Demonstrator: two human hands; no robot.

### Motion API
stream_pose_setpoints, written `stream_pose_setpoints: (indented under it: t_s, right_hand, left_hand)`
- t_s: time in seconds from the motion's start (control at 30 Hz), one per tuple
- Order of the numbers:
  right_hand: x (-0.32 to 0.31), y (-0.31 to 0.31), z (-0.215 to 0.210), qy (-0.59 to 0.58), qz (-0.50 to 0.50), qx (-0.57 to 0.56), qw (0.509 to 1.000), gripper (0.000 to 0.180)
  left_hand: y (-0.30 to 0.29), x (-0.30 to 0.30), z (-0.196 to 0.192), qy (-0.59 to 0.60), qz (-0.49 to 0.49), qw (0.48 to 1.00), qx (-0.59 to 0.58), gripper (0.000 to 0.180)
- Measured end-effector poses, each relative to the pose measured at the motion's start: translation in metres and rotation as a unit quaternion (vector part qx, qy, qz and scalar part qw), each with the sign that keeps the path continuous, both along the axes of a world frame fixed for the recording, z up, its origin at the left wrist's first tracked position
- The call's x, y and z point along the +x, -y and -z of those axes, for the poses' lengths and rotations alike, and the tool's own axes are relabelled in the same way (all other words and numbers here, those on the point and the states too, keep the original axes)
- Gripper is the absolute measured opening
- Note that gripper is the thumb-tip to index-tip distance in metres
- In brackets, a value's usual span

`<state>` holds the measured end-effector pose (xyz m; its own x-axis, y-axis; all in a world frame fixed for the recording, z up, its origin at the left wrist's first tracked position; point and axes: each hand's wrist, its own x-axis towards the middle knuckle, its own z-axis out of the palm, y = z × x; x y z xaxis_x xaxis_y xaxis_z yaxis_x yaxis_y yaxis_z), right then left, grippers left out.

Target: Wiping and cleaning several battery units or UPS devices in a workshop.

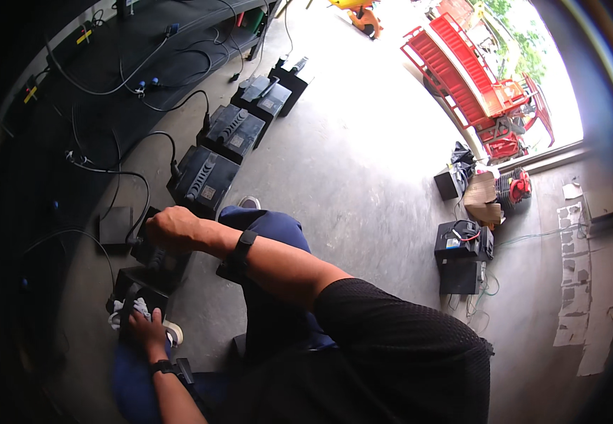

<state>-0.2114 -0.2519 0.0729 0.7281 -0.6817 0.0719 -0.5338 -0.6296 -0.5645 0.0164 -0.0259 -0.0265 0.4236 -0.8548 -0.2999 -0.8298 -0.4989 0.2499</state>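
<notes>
My right hand (172, 227) is closed in a fist above a black battery-like case (156, 260). Whatever lies inside the fist is hidden. Lower left, my left hand (149, 333) rests with fingers apart against a crumpled white cloth or glove (141, 308), on top of my bent leg. Beside it sits a roll of pale tape (174, 333). Ahead of my right hand stands another black case with a ridged handle (204, 177), a cable plugged in at its side. Similar cases (234, 128) continue in a row away from me.
A dark bench (101, 63) with hanging cables runs along the left. Black boxes with wires (460, 247) and torn cardboard (481, 198) stand on the right. Beyond the bright doorway is a red vehicle (462, 71). A cable (147, 191) loops near my right hand.
</notes>
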Motion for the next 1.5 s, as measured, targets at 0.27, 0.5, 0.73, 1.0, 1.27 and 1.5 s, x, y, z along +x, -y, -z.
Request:
stream_pose_setpoints:
  t_s: [0.27, 0.5, 0.73, 1.0, 1.27, 1.5]
  right_hand:
    - [0.002, 0.002, -0.024, 0.033, 0.030, 0.049, 0.998, 0.019]
    - [0.001, -0.002, -0.004, 0.042, -0.013, 0.018, 0.999, 0.016]
    - [-0.002, -0.005, -0.013, 0.091, -0.019, 0.049, 0.994, 0.014]
    - [-0.003, 0.002, -0.014, 0.074, -0.029, 0.048, 0.996, 0.014]
    - [-0.001, -0.004, -0.014, 0.082, -0.038, 0.023, 0.996, 0.013]
    - [-0.002, -0.005, -0.018, 0.091, -0.042, 0.025, 0.995, 0.015]
  left_hand:
    - [-0.007, 0.005, 0.001, 0.117, 0.050, 0.992, -0.025, 0.084]
    - [-0.037, -0.029, -0.012, 0.031, 0.003, 0.999, -0.006, 0.090]
    - [-0.061, -0.039, -0.008, 0.011, -0.014, 1.000, -0.016, 0.077]
    - [-0.036, -0.049, -0.041, 0.060, 0.019, 0.998, -0.020, 0.058]
    - [-0.062, -0.040, -0.003, 0.057, 0.015, 0.996, -0.062, 0.050]
    - [-0.061, -0.046, -0.004, 0.026, -0.014, 0.999, -0.045, 0.070]
